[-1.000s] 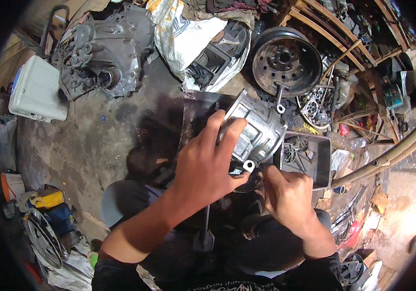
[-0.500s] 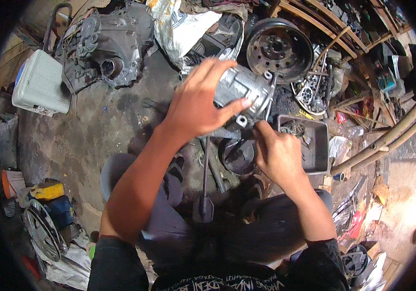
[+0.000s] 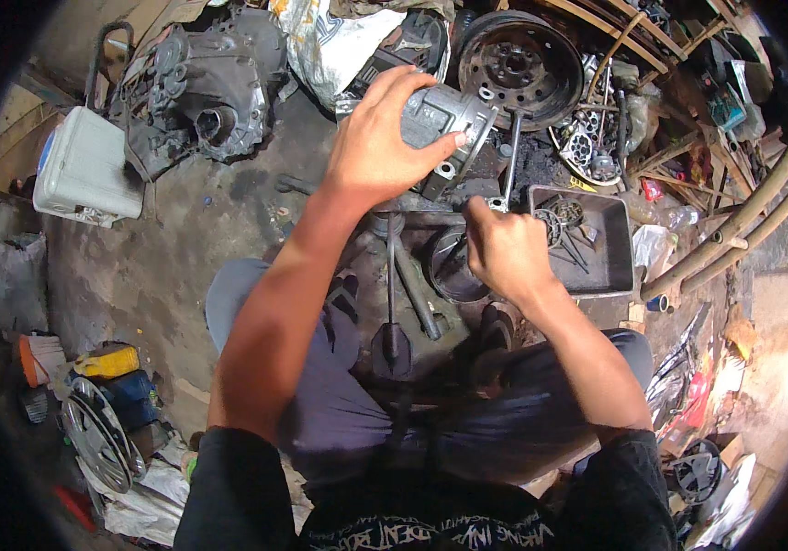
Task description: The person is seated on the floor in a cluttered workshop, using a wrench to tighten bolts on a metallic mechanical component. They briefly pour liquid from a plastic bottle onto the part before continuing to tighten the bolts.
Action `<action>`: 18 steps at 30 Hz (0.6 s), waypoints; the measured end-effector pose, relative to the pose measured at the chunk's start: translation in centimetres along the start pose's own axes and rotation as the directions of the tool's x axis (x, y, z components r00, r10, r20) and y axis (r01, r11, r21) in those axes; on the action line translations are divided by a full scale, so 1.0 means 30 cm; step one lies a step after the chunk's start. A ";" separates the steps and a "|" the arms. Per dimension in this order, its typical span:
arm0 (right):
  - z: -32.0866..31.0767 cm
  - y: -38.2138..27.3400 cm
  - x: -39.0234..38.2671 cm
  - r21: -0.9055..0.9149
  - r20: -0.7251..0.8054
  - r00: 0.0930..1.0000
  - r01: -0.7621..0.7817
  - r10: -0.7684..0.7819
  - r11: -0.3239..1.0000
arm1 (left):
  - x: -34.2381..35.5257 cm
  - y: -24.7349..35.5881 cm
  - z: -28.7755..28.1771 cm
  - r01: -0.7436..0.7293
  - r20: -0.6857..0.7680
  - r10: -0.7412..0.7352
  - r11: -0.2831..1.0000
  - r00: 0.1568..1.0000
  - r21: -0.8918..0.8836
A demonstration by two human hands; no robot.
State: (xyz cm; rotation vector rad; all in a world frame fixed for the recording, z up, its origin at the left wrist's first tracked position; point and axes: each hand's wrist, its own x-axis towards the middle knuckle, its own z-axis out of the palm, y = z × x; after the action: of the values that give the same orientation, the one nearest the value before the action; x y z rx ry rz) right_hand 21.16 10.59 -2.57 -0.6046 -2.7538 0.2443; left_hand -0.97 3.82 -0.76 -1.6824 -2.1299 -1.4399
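My left hand (image 3: 385,147) is wrapped over a silver cast-metal housing (image 3: 444,119), its thumb lying along the ribbed side. Round holed lugs stick out at the housing's right end. Just right of it, my right hand (image 3: 510,246) is closed at the lower end of a narrow silver metal piece (image 3: 511,165) with a holed end. A gap shows between this piece and the housing. I cannot tell its full shape, as it stands nearly edge-on. Below, between my feet, lies a hammer-like tool with a long handle (image 3: 392,285).
Right of my hand is a grey tray (image 3: 630,243) with small metal parts. A steel wheel rim (image 3: 564,64) and holed metal plates (image 3: 586,147) lie beyond. A dark round bowl (image 3: 453,280) sits below. At left stand a gearbox casing (image 3: 219,83) and a pale plastic box (image 3: 91,170).
Both hands have moved away from me, carrying the housing upward in the view. The gap between the housing and the narrow silver piece has widened.
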 end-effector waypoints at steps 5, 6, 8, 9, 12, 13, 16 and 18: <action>0.018 0.022 0.011 -0.085 0.029 1.000 0.006 -0.003 0.996 | 0.000 0.006 0.010 0.011 -0.002 -0.011 1.000 1.000 0.005; 0.026 0.009 0.007 -0.078 0.020 1.000 0.021 -0.019 0.997 | 0.002 -0.002 0.006 0.006 -0.006 -0.006 1.000 1.000 0.012; 0.007 0.003 0.012 0.028 -0.094 0.995 0.015 -0.012 0.999 | 0.011 -0.013 0.004 -0.004 -0.008 0.004 1.000 1.000 0.009; -0.018 -0.012 0.020 0.088 -0.139 0.990 0.022 -0.010 0.996 | 0.004 -0.006 0.004 0.005 -0.006 -0.005 1.000 1.000 0.003; -0.014 -0.001 0.022 0.011 -0.099 0.995 -0.007 0.008 1.000 | 0.006 -0.005 0.008 0.008 -0.007 -0.008 1.000 1.000 -0.014; 0.003 0.013 0.018 -0.020 -0.068 0.998 -0.009 0.007 1.000 | 0.014 -0.004 0.009 -0.002 -0.009 0.002 1.000 1.000 -0.022; 0.001 -0.001 0.021 0.035 -0.085 0.996 -0.017 0.020 0.999 | 0.005 -0.004 -0.001 0.026 0.009 -0.026 1.000 1.000 0.000; -0.028 -0.011 0.035 0.076 -0.141 0.988 -0.050 0.060 0.996 | 0.011 0.001 0.002 0.028 0.010 -0.028 1.000 1.000 -0.013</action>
State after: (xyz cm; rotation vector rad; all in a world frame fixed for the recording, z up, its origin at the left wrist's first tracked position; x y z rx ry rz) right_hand 20.43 10.84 -1.43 -0.6529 -2.5811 0.2998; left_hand -1.06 4.09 -0.58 -1.6744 -2.1619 -1.4595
